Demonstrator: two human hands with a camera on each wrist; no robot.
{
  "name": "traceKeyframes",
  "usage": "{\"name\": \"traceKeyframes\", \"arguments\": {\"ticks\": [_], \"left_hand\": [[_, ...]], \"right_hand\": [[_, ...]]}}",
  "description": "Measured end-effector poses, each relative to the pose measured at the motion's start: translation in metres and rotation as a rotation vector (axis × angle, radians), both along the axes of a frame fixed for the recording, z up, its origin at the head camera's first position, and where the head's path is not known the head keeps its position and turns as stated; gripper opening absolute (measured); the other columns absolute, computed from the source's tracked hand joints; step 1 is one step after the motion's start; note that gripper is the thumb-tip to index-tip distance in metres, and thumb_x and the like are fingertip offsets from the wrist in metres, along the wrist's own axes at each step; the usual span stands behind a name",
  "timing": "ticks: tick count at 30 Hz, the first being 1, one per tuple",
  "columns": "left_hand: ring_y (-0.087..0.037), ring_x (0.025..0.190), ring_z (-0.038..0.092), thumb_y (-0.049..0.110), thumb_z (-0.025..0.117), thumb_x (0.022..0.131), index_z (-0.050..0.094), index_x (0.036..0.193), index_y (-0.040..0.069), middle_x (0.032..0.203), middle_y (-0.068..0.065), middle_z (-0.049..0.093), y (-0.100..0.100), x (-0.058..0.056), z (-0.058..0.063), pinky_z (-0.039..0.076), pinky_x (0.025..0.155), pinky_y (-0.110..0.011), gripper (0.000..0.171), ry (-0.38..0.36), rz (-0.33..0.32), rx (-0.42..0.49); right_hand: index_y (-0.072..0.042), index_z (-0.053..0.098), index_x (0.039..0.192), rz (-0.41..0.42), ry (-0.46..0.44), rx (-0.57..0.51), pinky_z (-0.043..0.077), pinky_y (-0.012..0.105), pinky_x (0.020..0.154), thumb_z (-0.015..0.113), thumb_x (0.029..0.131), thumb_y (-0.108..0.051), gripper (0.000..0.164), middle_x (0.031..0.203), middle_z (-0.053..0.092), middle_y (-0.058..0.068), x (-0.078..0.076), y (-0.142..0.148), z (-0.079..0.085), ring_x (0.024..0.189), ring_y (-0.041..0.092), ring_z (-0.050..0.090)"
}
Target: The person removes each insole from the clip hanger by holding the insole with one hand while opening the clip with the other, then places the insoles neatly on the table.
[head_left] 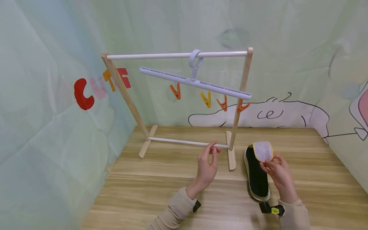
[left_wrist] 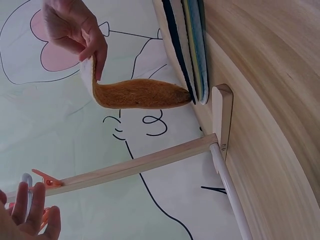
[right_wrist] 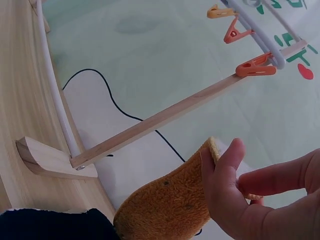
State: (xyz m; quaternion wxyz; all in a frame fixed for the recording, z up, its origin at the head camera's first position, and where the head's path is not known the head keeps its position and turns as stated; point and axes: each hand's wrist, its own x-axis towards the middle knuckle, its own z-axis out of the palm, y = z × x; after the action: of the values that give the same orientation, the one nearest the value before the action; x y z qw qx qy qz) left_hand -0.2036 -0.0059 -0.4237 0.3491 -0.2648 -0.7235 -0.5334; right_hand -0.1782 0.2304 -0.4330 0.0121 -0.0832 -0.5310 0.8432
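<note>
My right hand pinches one end of a fuzzy insole, pale on one face and orange-brown on the other. In the left wrist view the insole bends below the fingers, its far end reaching to a stack of insoles. That stack lies on the table, black on top; its layered edges show in the left wrist view. My left hand holds nothing, its fingers loosely bent in front of the rack's lower white bar. In the left wrist view only its fingers show.
A wood-and-white rack stands at the table's back. From its top bar a lilac hanger hangs tilted, right end lower, with several orange and yellow clips below. The rack's right foot stands between my hands. Printed curtains surround the wooden table.
</note>
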Motion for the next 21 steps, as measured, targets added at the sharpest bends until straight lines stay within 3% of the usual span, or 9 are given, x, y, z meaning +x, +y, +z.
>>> {"name": "traceKeyframes", "arguments": {"ticks": [4,11,17,21], "left_hand": [[-0.027,0.072,0.062,-0.014,0.048,0.082,0.055,0.102,-0.013,0.078,-0.018,0.064,0.002,0.0,0.002,0.051,0.066,-0.029,0.021,-0.005,-0.02,0.0],[-0.021,0.075,0.063,-0.003,0.046,0.088,0.055,0.106,-0.006,0.081,-0.013,0.065,0.002,0.002,0.0,0.051,0.069,-0.026,0.021,-0.028,-0.013,-0.005],[-0.021,0.076,0.063,-0.003,0.046,0.088,0.056,0.106,-0.005,0.081,-0.012,0.065,0.002,0.003,0.001,0.051,0.07,-0.026,0.021,-0.032,-0.014,-0.004],[-0.024,0.074,0.062,-0.009,0.047,0.085,0.055,0.104,-0.009,0.079,-0.015,0.065,0.002,0.002,0.001,0.051,0.068,-0.027,0.021,-0.021,-0.012,-0.006]], "right_hand": [[-0.01,0.026,0.099,-0.012,0.028,-0.002,0.052,0.017,0.066,0.04,0.086,0.008,0.026,0.076,0.05,-0.006,0.004,0.002,0.0,0.068,0.005,0.059],[-0.015,0.029,0.103,-0.056,0.028,0.038,0.052,0.017,0.065,0.042,0.087,0.005,0.029,0.078,0.054,-0.006,0.013,0.006,0.002,0.069,0.004,0.062],[-0.024,0.032,0.109,-0.03,0.101,0.081,0.053,0.017,0.065,0.045,0.087,0.004,0.037,0.082,0.059,-0.007,0.021,0.01,0.003,0.072,0.006,0.065],[-0.023,0.04,0.111,0.02,0.168,0.133,0.053,0.018,0.065,0.046,0.089,0.0,0.032,0.086,0.061,-0.008,0.026,0.011,0.002,0.075,0.007,0.066]]}}
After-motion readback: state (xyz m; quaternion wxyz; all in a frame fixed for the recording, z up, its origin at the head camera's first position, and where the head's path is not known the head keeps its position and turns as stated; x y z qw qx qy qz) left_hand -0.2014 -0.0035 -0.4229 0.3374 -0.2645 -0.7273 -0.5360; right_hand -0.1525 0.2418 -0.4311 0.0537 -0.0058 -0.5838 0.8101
